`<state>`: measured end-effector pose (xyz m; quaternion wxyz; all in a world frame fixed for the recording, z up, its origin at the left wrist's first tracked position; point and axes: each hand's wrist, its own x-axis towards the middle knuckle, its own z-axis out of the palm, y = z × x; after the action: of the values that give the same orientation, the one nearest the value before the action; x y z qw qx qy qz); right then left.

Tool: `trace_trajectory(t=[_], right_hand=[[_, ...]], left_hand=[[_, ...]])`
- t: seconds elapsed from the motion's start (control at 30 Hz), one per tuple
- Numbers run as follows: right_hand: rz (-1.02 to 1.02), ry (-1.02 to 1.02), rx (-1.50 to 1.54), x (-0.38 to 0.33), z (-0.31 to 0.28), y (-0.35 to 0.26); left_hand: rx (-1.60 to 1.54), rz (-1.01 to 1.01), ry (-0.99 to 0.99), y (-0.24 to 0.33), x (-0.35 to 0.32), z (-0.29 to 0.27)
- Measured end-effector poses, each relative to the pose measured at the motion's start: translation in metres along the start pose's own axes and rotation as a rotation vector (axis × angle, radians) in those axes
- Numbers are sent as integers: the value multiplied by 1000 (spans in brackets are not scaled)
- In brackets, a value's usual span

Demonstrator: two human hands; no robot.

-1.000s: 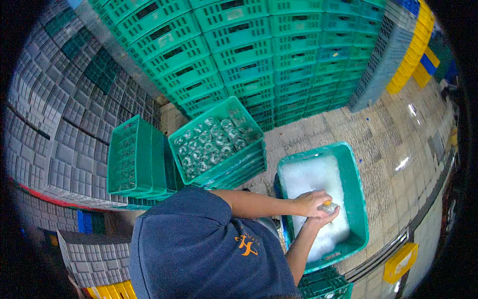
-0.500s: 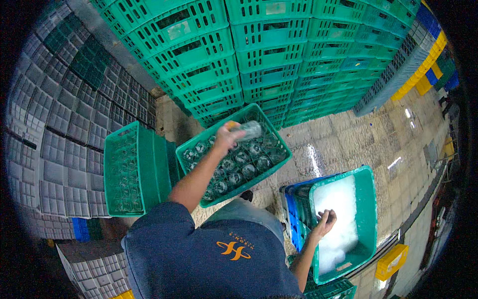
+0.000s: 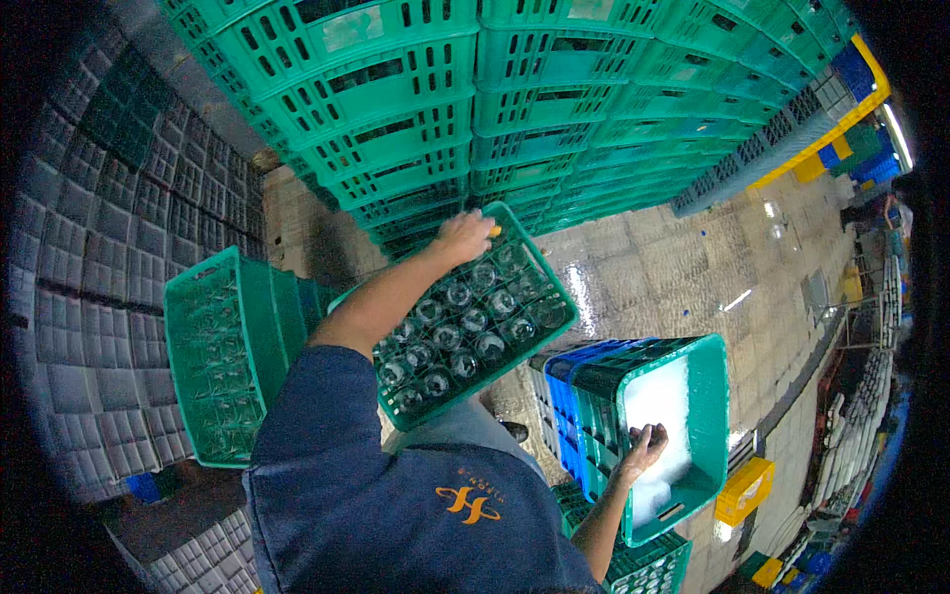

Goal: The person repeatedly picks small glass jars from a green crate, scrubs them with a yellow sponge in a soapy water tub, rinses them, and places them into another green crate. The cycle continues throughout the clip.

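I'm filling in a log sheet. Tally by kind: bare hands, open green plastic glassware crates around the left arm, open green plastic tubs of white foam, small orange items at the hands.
Left hand and right hand, bare: 2
Open green plastic crates of clear glassware: 2
Open green plastic tub of white foam: 1
Small orange item at the left hand: 1
Total: 6

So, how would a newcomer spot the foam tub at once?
Start from the tall wall of green crates across the top. Below its right half, a green tub tops a partly blue stack. Unlike the green crate to its left, which holds clear glassware, the tub holds bright white foam.
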<state>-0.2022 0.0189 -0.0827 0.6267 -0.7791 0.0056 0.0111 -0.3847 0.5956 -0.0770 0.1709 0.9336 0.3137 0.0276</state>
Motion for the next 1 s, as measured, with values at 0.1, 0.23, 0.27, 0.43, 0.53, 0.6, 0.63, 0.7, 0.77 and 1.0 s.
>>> trace_trajectory(t=[0.1,0.23,0.27,0.43,0.53,0.6,0.63,0.7,0.77,1.0], right_hand=[[-47,-15,15,-18,-12,-3],[-91,36,-26,-38,-6,-24],[-88,63,-16,-40,0,-33],[-111,-10,-67,-48,28,-82],[-148,-94,-159,-50,41,-98],[-157,-118,-203,-51,48,-105],[-214,-146,-223,-51,52,-109],[-298,-270,-254,-50,61,-120],[-603,-300,-452,-50,76,-137],[-457,-473,-262,-43,79,-179]], left_hand=[[32,29,142,5,12,26],[-25,83,-114,6,21,62],[50,80,-69,5,24,68],[121,12,20,8,44,67],[119,1,55,7,41,38],[10,-1,173,16,32,6],[-75,-31,175,22,23,-17],[-116,139,148,49,10,-64],[-190,217,81,96,-10,-102],[-624,835,-267,337,-102,-103]])
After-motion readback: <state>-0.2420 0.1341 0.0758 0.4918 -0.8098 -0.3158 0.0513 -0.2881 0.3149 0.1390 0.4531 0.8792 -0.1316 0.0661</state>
